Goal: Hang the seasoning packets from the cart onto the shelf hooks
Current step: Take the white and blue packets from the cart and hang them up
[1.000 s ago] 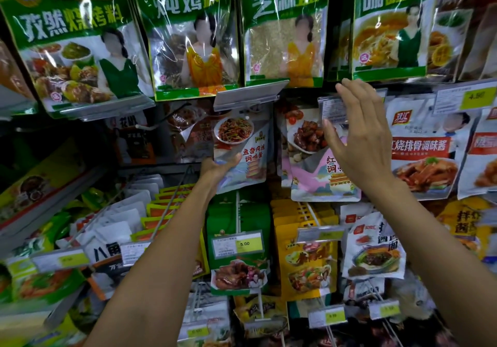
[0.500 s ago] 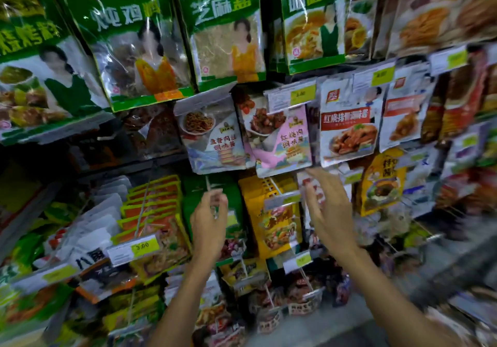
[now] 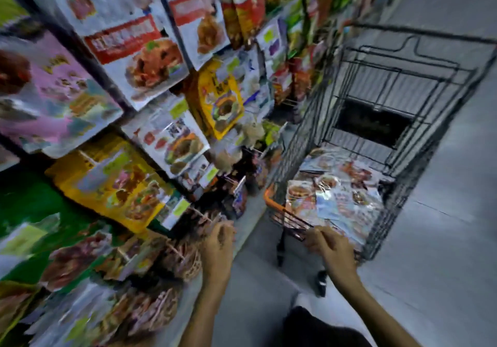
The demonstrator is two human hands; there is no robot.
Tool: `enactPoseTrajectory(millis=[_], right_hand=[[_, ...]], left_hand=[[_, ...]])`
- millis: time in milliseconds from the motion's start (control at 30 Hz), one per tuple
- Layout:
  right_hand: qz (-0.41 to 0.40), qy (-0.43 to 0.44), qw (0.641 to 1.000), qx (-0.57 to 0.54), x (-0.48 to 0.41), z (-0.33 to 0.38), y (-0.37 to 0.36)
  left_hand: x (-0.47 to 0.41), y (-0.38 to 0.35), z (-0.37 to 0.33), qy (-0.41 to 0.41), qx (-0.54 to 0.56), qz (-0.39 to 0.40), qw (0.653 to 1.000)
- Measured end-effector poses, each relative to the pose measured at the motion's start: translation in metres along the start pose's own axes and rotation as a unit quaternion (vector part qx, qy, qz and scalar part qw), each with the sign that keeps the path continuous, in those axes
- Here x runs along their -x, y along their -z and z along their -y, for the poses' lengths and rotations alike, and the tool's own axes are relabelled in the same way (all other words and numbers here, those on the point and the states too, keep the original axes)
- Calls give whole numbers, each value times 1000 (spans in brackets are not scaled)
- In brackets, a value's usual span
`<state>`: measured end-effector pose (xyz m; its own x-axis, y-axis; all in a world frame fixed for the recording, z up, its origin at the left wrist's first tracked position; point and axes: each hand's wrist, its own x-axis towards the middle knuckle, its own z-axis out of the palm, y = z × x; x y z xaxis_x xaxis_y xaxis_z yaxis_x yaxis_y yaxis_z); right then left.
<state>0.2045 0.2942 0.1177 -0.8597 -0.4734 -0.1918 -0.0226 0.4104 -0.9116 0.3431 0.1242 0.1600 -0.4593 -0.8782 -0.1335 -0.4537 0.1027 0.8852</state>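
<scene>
Motion blur smears everything. The seasoning packets (image 3: 336, 196) piled in the one cart (image 3: 304, 137), centre right, cannot be counted. There are two hands: the left hand (image 3: 217, 250), lower centre, is loosely curled and empty, and the right hand (image 3: 332, 250) is at the cart's near rim, grasp unclear.

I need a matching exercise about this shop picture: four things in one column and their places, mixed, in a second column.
1. pink printed packet
2. yellow printed packet
3. loose pile of glossy packets
4. left hand

a. low, beside the lowest hanging packets
b. hanging at the picture's far left
c. lying inside the black wire cart
d. hanging between the pink packet and the cart

Pairs: 1-b, 2-d, 3-c, 4-a
</scene>
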Motion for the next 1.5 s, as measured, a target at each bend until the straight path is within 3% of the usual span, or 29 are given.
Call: enactPoseTrajectory(millis=[167,300,533,700,900,1100,1267,1367,1500], right_hand=[[-50,-67,996,-12,-25,-35,35],[-68,-114,991,-32,-55,-53,52],[-108,-189,976,-23,-131,-91,56],[-106,-256,961,24,-196,-135,52],[-82,-292,949,88,-263,-201,40],[-74,-349,930,90,-311,-251,22],[-125,-374,886,244,-321,-254,0],[-154,-431,877,145,-318,-253,-3],[-183,-415,889,-57,-300,-239,2]], left_hand=[[-40,-62,-13,-15,-21,71,997],[-79,-104,-22,-54,-98,124,986],[-168,-170,-34,-122,-210,140,960],[-232,-221,-21,-127,-273,155,941],[-282,-271,8,-127,-268,191,936],[-300,-287,31,-183,-281,207,919],[-299,-289,33,-228,-254,205,917],[-299,-287,32,-234,-253,208,915],[-301,-283,29,-228,-251,232,912]])
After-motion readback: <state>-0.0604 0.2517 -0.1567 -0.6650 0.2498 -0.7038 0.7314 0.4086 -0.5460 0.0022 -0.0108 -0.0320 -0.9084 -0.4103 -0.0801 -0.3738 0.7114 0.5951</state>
